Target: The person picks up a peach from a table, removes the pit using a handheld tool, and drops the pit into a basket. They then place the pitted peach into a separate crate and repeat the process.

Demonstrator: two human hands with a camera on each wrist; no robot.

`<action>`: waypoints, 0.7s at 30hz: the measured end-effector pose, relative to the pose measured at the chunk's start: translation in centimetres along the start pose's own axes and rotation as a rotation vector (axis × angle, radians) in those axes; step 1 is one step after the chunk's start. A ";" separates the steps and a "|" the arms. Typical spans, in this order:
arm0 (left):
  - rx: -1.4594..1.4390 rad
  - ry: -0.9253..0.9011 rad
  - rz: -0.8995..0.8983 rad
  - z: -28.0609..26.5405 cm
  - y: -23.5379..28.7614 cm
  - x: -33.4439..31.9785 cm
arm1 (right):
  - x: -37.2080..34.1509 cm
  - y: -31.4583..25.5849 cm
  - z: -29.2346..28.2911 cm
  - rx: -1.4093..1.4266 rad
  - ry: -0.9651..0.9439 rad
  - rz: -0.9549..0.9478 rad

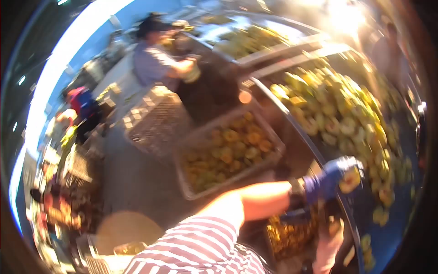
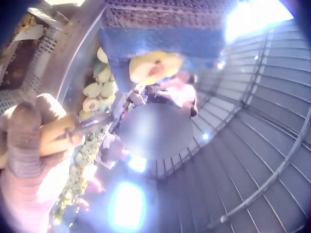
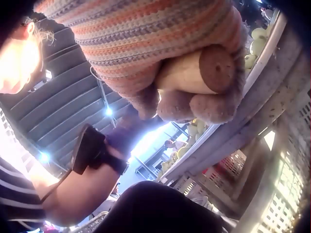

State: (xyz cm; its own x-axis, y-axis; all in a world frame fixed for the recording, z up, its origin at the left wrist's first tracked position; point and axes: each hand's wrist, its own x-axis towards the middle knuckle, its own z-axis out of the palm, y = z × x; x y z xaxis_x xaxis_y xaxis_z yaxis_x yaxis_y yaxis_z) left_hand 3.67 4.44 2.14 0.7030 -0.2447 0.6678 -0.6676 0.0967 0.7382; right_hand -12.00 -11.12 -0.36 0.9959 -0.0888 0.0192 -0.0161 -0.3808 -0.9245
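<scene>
My left hand, in a blue glove [image 1: 329, 179], grips a cut fruit with pale flesh [image 1: 350, 181] over the edge of the fruit-filled surface. In the left wrist view the glove [image 2: 163, 41] spans the top, the cut face of the fruit [image 2: 154, 68] turned to the camera. My right hand [image 1: 329, 244] is lower in the head view. Its knit, striped glove [image 3: 165, 48] wraps a wooden handle [image 3: 194, 73] in the right wrist view. A short metal blade [image 2: 97, 121] extends from that handle in the left wrist view, apart from the fruit.
Pale fruit [image 1: 337, 109] is heaped beyond a metal edge [image 1: 301, 125]. A crate of orange and green fruit [image 1: 228, 153] stands beside my arm, with a smaller container of yellow pieces [image 1: 292, 235] below. A person in a dark hat [image 1: 157, 64] stands near a light crate [image 1: 157, 121].
</scene>
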 end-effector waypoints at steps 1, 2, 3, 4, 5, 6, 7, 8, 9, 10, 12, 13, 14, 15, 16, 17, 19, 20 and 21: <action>0.137 -0.045 0.054 -1.2 1.3 0.8 | 0.6 1.1 0.0 -0.136 0.023 -0.144; 0.219 -0.078 0.085 -1.4 1.9 1.0 | 0.3 -0.5 0.0 -0.083 0.038 -0.090; 0.193 -0.096 0.051 -1.6 1.7 1.3 | 0.9 -0.8 0.0 -0.116 0.071 -0.138; -0.073 -0.106 -0.149 -0.5 1.2 0.3 | 1.1 -2.4 -0.3 -0.094 0.065 -0.051; -0.393 -0.070 -0.211 1.5 -0.2 -0.6 | 1.5 -2.0 -0.9 -0.121 0.022 0.034; -0.670 -0.087 -0.438 2.0 -0.2 -1.1 | 1.8 -1.5 -0.9 -0.065 0.033 0.018; -0.938 -0.038 -0.681 2.5 0.0 -1.5 | 2.0 -0.5 -1.0 -0.141 0.064 -0.059; -1.261 -0.099 -0.735 2.8 -1.2 -1.5 | 2.4 -0.5 -1.1 -0.171 0.090 -0.097; -1.001 -0.124 -0.590 3.3 -1.0 -2.0 | 2.4 -0.7 -1.2 -0.197 0.079 -0.042; -0.734 -0.143 -0.430 4.0 -0.5 -2.2 | 2.5 -0.1 -1.2 -0.208 0.107 -0.068; -0.516 -0.140 -0.435 4.8 -0.1 -2.3 | 2.8 0.4 -1.4 -0.203 0.096 0.013; -0.495 -0.141 -0.504 4.9 0.1 -2.3 | 2.9 0.1 -1.5 -0.217 0.049 0.079; -0.426 -0.151 -0.449 5.0 0.2 -2.5 | 3.1 0.2 -1.3 -0.261 0.033 0.054; -0.358 -0.159 -0.390 5.1 0.3 -2.6 | 3.5 0.3 -1.1 -0.307 0.016 0.026; -0.290 -0.169 -0.329 5.2 0.4 -2.8 | 3.6 0.7 -1.0 -0.353 0.002 -0.003; -0.357 -0.145 -0.438 5.1 -0.1 -3.2 | 3.7 1.0 -0.7 -0.384 0.005 0.000; -0.382 -0.114 -0.464 5.0 -0.4 -3.6 | 3.8 1.1 -0.2 -0.415 0.026 -0.007; -0.338 -0.117 -0.383 5.1 -0.2 -3.7 | 3.8 1.0 0.0 -0.413 0.043 -0.015; -0.503 -0.063 -0.440 5.3 0.0 -3.8 | 3.9 1.1 0.3 -0.414 0.073 -0.028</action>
State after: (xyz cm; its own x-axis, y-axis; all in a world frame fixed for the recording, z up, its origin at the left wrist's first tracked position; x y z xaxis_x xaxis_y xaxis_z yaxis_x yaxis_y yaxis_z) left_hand -0.34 0.23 -0.88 0.8576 -0.4187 0.2987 -0.1154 0.4093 0.9051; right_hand -8.12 -11.64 -1.42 0.9878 -0.1321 0.0826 -0.0385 -0.7205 -0.6924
